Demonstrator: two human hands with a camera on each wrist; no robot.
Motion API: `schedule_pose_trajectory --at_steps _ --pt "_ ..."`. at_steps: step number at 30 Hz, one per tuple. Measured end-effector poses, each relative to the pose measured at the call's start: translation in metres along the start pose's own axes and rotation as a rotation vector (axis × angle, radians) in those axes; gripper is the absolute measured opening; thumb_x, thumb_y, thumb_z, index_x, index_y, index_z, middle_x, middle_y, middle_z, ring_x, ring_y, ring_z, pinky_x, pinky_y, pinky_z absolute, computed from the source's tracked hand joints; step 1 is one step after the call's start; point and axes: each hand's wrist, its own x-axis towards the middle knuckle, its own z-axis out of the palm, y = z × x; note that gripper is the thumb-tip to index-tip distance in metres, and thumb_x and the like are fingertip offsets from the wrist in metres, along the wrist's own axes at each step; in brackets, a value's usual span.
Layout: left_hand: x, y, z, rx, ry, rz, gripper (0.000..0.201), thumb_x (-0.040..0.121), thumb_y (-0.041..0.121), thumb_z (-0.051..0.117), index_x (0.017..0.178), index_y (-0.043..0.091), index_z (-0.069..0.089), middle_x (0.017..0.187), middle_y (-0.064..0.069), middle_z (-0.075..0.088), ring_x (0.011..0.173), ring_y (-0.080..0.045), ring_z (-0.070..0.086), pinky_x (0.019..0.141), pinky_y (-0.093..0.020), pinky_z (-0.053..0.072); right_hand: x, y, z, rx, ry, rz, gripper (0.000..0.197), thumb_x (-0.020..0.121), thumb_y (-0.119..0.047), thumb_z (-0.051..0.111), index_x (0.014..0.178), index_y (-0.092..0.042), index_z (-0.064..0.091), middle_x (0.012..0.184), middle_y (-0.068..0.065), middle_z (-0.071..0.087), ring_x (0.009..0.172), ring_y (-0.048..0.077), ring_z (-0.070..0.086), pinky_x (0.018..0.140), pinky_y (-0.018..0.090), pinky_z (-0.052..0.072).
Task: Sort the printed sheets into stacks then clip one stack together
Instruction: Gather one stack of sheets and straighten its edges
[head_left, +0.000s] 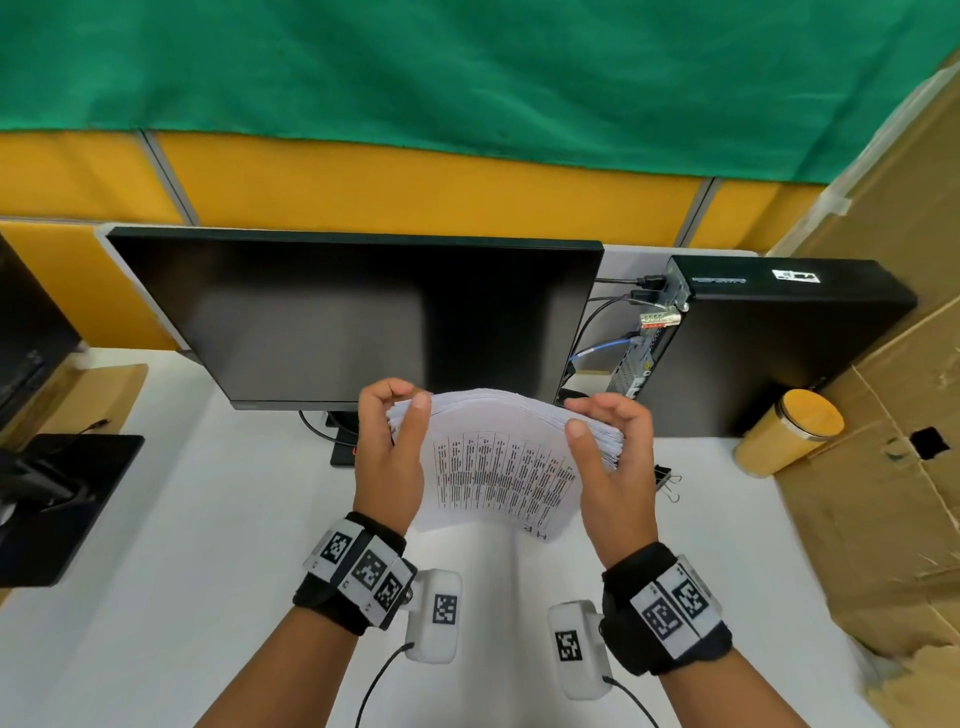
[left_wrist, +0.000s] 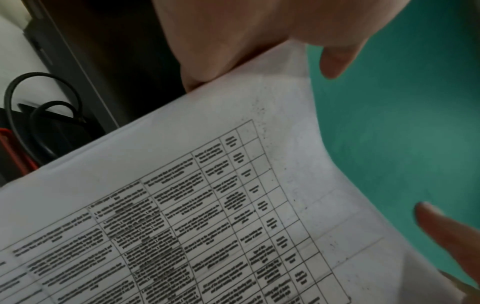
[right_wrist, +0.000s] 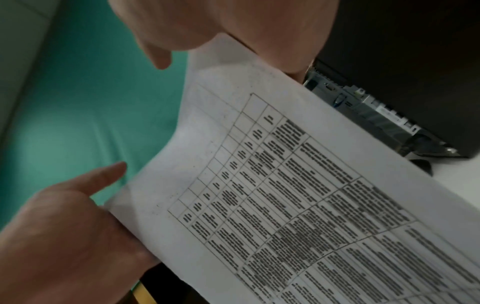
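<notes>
A thick stack of printed sheets (head_left: 498, 467) with a table of text on its front page is held on edge above the white desk (head_left: 208, 545), bowed toward me. My left hand (head_left: 402, 400) grips its left edge, thumb on the front page and fingers curled behind. My right hand (head_left: 584, 415) grips the right edge the same way. The left wrist view shows the printed page (left_wrist: 207, 205) with fingers (left_wrist: 233, 41) over its top corner. In the right wrist view, the page (right_wrist: 285, 195) lies between thumb (right_wrist: 78, 226) and fingers (right_wrist: 207, 24). Black binder clips (head_left: 666, 477) lie on the desk right of the stack.
A dark monitor (head_left: 353, 312) stands right behind the stack, with a black desktop computer (head_left: 769, 343) and its cables to the right. A wooden-lidded cylinder (head_left: 789, 431) and cardboard (head_left: 883, 493) fill the right side. Another monitor base (head_left: 67, 499) sits at the left.
</notes>
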Motion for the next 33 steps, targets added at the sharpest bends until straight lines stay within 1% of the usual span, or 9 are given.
schedule_pose_trajectory --at_steps 4,12,18,21,25,27,28,30,33 --pt "0.003 0.002 0.005 -0.046 0.040 -0.062 0.012 0.090 0.030 0.047 0.093 0.035 0.057 0.094 0.006 0.065 0.088 -0.020 0.060 0.080 -0.044 0.049 0.008 0.001 0.006 -0.075 0.073 0.033 0.016 0.086 -0.042 0.054 0.093 -0.029 0.059 0.097 -0.008 0.063 0.095 0.016 0.061 0.079 0.036 0.054" --pt "0.004 0.000 -0.002 -0.098 -0.050 0.000 0.015 0.092 0.031 0.042 0.099 0.031 0.054 0.102 -0.002 0.063 0.090 -0.017 0.058 0.076 -0.033 0.045 0.014 0.001 0.005 -0.094 0.092 0.013 0.011 0.093 -0.023 0.051 0.088 -0.023 0.060 0.093 -0.004 0.066 0.092 0.014 0.061 0.078 0.025 0.047" --pt "0.001 -0.014 -0.015 0.179 -0.165 -0.019 0.041 0.092 -0.003 0.053 0.110 0.032 0.039 0.100 0.011 0.054 0.087 -0.005 0.058 0.069 -0.009 0.047 0.016 -0.015 -0.003 -0.247 0.028 -0.010 0.007 0.096 -0.019 0.057 0.093 -0.025 0.058 0.094 -0.009 0.063 0.086 -0.004 0.058 0.071 0.008 0.043" --pt "0.001 -0.013 -0.010 0.329 -0.126 0.014 0.024 0.098 0.009 0.048 0.115 0.024 0.040 0.095 0.017 0.056 0.083 0.013 0.059 0.068 -0.005 0.043 0.021 -0.041 -0.004 -0.617 -0.047 -0.302 0.025 0.089 -0.033 0.057 0.112 -0.024 0.058 0.113 -0.008 0.062 0.106 0.003 0.056 0.095 0.024 0.042" --pt "0.001 0.000 0.007 0.456 -0.239 0.359 0.015 0.095 0.006 0.051 0.104 0.018 0.049 0.084 0.003 0.060 0.074 -0.011 0.060 0.061 -0.023 0.048 0.025 -0.065 0.013 -1.033 -0.365 -0.429 0.060 0.079 -0.039 0.060 0.136 -0.027 0.043 0.140 -0.008 0.049 0.139 0.016 0.038 0.118 0.046 0.024" --pt "-0.001 0.009 0.017 0.516 -0.312 0.475 0.022 0.090 -0.006 0.052 0.101 0.013 0.055 0.087 0.003 0.059 0.078 -0.008 0.058 0.068 -0.017 0.046 0.027 -0.063 0.015 -1.138 -0.477 -0.363 0.050 0.083 -0.036 0.059 0.131 -0.031 0.045 0.127 -0.008 0.060 0.123 0.019 0.054 0.104 0.041 0.040" --pt "-0.003 0.014 0.022 0.540 -0.330 0.512 0.025 0.088 -0.007 0.053 0.102 0.013 0.056 0.091 0.006 0.059 0.083 -0.004 0.057 0.072 -0.013 0.044 0.029 -0.060 0.013 -1.160 -0.502 -0.349 0.036 0.087 -0.035 0.058 0.121 -0.032 0.050 0.112 -0.007 0.066 0.107 0.021 0.062 0.086 0.037 0.047" --pt "-0.004 0.022 0.024 0.585 -0.337 0.544 0.023 0.093 0.002 0.054 0.107 0.019 0.055 0.096 0.010 0.060 0.089 -0.002 0.056 0.078 -0.013 0.044 0.031 -0.053 0.006 -1.141 -0.520 -0.332 0.010 0.091 -0.037 0.054 0.100 -0.031 0.055 0.085 -0.003 0.066 0.083 0.026 0.064 0.061 0.033 0.042" --pt "0.000 0.012 0.001 0.698 -0.276 0.572 0.019 0.094 0.026 0.059 0.113 0.026 0.055 0.107 0.010 0.064 0.099 -0.009 0.059 0.089 -0.033 0.048 0.033 -0.041 -0.016 -0.922 -0.454 -0.266 0.025 0.091 -0.042 0.054 0.092 -0.020 0.066 0.075 -0.001 0.069 0.072 0.023 0.063 0.061 0.036 0.048"
